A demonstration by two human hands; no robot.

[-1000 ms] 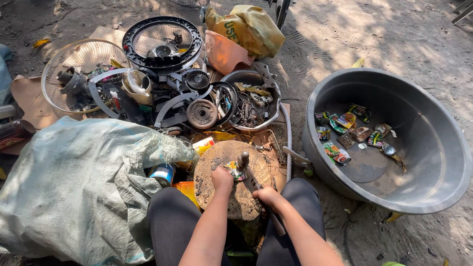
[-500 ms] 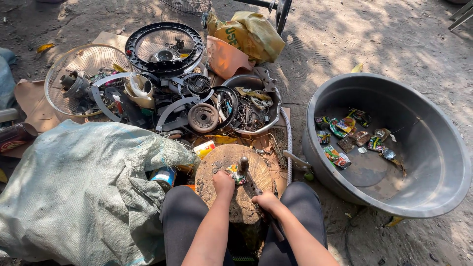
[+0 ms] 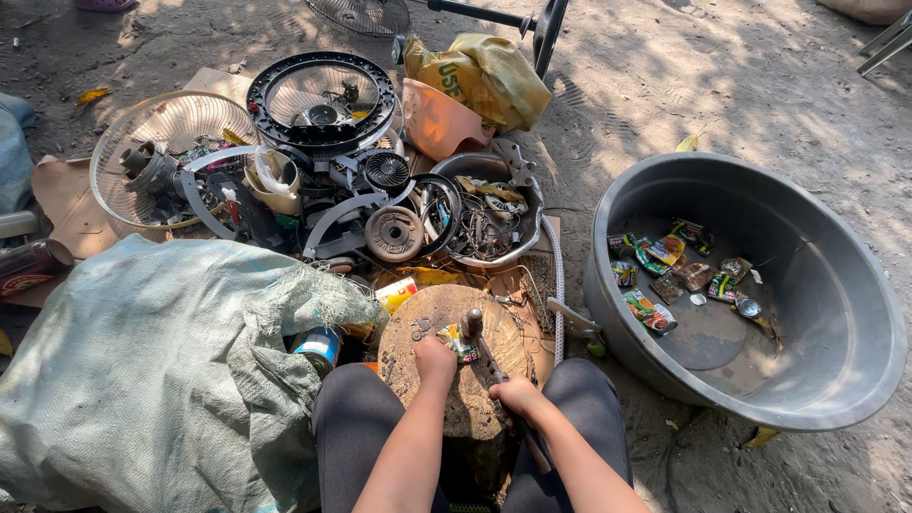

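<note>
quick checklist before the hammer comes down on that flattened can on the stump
1. Right hand gripping the hammer handle: ok.
2. Hammer head resting on the wooden stump, beside the flattened can: ok.
3. Left hand pinning the can, fingers right next to the hammer head: not ok.
4. Can lying flat on the stump top: cannot tell, partly hidden by the hand.
5. Small bits loose on the stump near the can: not ok.
6. Grey basin with other crushed cans standing open to the right: ok.
</note>
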